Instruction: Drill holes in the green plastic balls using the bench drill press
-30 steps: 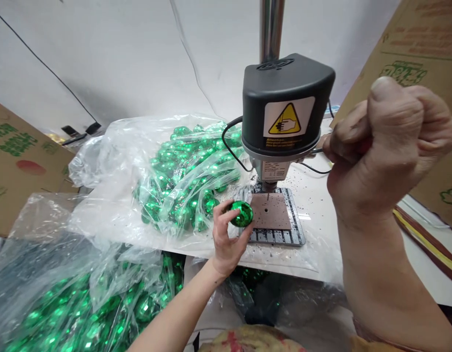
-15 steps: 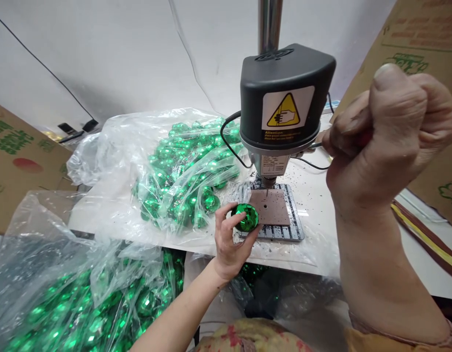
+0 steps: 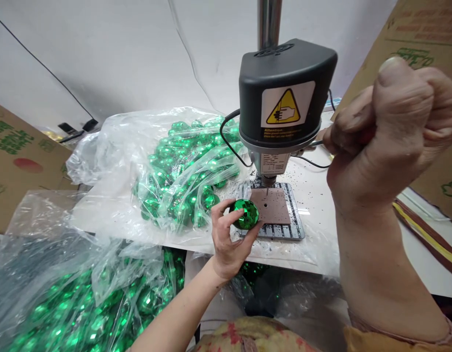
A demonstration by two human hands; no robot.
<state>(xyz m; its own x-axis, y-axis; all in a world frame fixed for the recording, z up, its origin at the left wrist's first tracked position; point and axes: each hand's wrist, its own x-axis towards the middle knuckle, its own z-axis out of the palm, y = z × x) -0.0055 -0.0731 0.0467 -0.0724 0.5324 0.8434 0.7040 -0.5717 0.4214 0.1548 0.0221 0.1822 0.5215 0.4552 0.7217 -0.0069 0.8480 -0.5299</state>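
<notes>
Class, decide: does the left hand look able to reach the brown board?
Probably yes: the left hand, holding a green ball, is close to the brown board, and nothing visible blocks it.

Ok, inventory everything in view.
Drill press: one, black, right of centre
Warning label: one, yellow-black, on press
Base plate: one, grey, under press
Board: one, brown, on base plate
Faceted ball: one, green, near board's left edge
Table: one, white, centre
Other balls: many, green, on table and lower left
Plastic: count unclear, clear, over other balls
Cartons: two, brown, left and right edges
Strips: several, brown and yellow, right
Cables: several, black, by press and left
Wall: one, white, behind
Left hand: one, bare, holding faceted ball
Right hand: one, bare, around press handle
</notes>
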